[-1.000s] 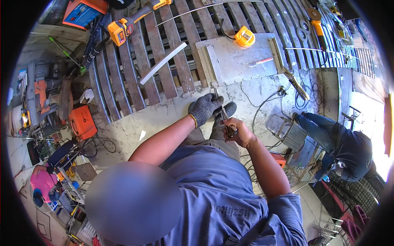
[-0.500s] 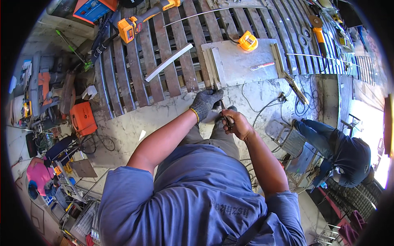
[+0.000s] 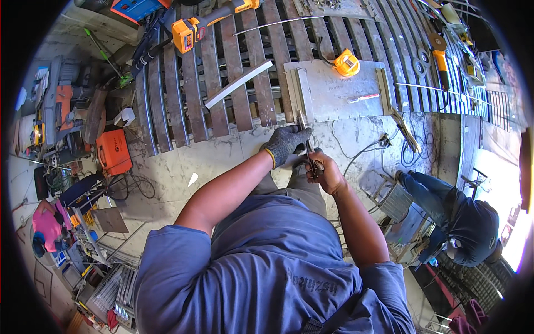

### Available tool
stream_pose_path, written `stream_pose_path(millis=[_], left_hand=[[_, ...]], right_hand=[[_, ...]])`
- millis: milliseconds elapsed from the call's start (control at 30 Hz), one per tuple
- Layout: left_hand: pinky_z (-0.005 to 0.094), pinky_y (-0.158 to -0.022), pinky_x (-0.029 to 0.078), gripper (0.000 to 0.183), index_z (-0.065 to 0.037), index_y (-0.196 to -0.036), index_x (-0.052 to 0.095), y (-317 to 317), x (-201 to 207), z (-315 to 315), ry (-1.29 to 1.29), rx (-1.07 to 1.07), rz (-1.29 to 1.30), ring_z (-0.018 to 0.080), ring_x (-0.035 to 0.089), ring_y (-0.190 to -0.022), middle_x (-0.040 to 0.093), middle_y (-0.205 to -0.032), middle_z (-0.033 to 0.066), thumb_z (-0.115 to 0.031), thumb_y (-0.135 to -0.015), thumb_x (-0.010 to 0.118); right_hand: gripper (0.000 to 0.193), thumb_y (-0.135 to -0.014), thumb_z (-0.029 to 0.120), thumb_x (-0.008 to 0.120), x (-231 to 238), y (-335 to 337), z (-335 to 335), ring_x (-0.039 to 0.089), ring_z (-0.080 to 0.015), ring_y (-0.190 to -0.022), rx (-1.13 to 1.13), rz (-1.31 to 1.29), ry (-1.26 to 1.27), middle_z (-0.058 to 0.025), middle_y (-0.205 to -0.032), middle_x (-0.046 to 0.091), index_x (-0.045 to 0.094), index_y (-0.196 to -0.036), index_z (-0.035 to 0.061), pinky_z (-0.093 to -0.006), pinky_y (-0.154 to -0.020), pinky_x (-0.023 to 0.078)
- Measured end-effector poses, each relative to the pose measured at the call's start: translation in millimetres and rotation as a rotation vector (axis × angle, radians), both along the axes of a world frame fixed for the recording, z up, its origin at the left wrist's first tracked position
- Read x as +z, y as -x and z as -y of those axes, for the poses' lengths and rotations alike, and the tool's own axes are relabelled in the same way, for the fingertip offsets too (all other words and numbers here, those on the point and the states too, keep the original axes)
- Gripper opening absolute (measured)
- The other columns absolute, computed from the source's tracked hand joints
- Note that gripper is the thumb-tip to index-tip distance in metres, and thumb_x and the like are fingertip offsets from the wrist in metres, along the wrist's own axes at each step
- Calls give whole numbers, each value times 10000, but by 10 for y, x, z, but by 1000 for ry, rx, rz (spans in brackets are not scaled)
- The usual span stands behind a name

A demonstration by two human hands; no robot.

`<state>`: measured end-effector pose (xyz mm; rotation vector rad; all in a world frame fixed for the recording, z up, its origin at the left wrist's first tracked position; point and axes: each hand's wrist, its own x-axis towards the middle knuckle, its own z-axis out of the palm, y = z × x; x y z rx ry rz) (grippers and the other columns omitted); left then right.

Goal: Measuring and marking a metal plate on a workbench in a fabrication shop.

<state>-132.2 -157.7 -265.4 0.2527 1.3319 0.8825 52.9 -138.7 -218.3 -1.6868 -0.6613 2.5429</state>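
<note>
My left hand (image 3: pixel 286 142), in a grey knitted glove with a yellow cuff, is closed around a narrow metal strip (image 3: pixel 301 118) whose tip points up toward the slatted bench. Beside it my bare right hand (image 3: pixel 327 172) grips the handles of a dark pliers-like tool (image 3: pixel 312 161). The tool's slim front end reaches up against the gloved fingers; its exact kind is unclear. Just beyond the hands lies a flat metal plate (image 3: pixel 334 92) with a raised bar along each side. On it rest a yellow tape measure (image 3: pixel 347 64) and a red-and-white marker (image 3: pixel 363 98).
The slatted metal bench (image 3: pixel 214 100) also carries a pale metal bar (image 3: pixel 239 83), a yellow cordless tool (image 3: pixel 189 33) and an angle grinder (image 3: pixel 440 58). Cables (image 3: pixel 367 147) trail over the floor. An orange case (image 3: pixel 114 152) stands left. One person (image 3: pixel 473 222) bends at right, another (image 3: pixel 50 222) far left.
The view has shifted slightly, so the bench things sit a little farther right. Both hands keep their grip, with the tool and strip still close together.
</note>
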Motion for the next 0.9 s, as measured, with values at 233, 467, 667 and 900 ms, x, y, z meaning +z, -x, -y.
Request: stream_pose_path(millis=[233, 467, 667, 900], left_hand=[[261, -610, 511, 320, -66, -908, 739, 70, 79, -33, -13, -15, -81, 100, 621, -670, 677, -774, 5, -380, -892, 795], [269, -605, 508, 372, -51, -924, 751, 69, -115, -27, 6, -6, -65, 105, 620, -649, 677, -760, 13, -418, -886, 795], [261, -618, 494, 411, -54, -964, 744, 98, 21, -53, 6, -62, -110, 112, 622, -671, 676, -775, 11, -454, -881, 789], [284, -690, 525, 379, -78, -1045, 724, 5, 168, 137, 44, -295, 131, 154, 655, -772, 705, -907, 31, -445, -964, 670]], right_hand=[[262, -988, 382, 597, -38, 36, 20, 565, -203, -672, -45, -60, 10, -30, -805, 601, 625, -1019, 124, -365, -641, 450], [268, -1013, 363, 595, -86, 51, 40, 598, -212, -662, -51, -99, -29, -53, -825, 614, 619, -1021, 96, -376, -618, 469], [247, -1012, 338, 607, -112, 50, 25, 606, -219, -650, -11, -98, -67, -61, -828, 614, 613, -1007, 90, -382, -597, 497], [294, -1000, 352, 624, -151, 69, 135, 599, -228, -633, -89, -46, -178, -70, -816, 600, 561, -1098, 83, -391, -556, 485]])
